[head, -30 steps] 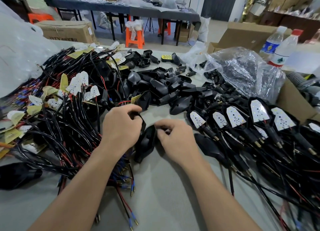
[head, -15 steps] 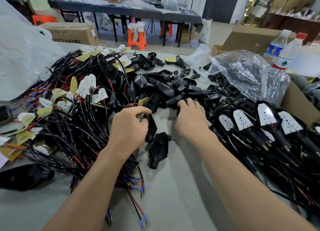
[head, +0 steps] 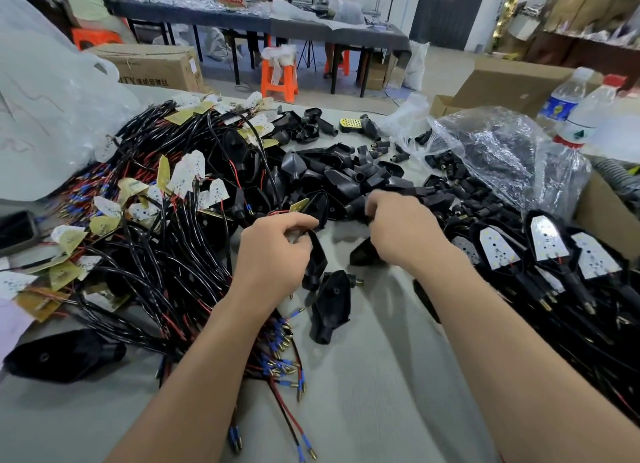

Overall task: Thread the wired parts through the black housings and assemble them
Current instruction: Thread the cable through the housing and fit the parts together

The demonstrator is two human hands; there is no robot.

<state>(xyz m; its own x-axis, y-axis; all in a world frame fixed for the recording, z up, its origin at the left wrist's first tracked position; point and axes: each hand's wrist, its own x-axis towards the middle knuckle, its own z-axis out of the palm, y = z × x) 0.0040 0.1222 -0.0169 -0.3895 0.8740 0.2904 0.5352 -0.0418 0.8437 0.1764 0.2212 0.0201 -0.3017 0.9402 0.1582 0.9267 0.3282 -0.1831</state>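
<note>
My left hand (head: 273, 254) pinches a black housing (head: 316, 260) together with a thin red-and-black wire, at the edge of the tangled wired-parts pile (head: 156, 254). My right hand (head: 398, 230) is at the near edge of the heap of loose black housings (head: 346, 182), its fingers curled round a black piece that they mostly hide. Another black housing (head: 363, 253) shows just under that wrist. A loose housing with a brass stud (head: 330, 303) lies on the grey table between my forearms.
Assembled units with white LED boards (head: 547, 244) fill the right side. A clear plastic bag of black parts (head: 502, 157), two water bottles (head: 581, 116) and a cardboard box (head: 606, 220) stand behind them. A large black housing (head: 65, 355) lies at the near left.
My right hand left the housing in front of me, reached to the housing heap, and its fingers have now curled there. My left hand has kept its hold.
</note>
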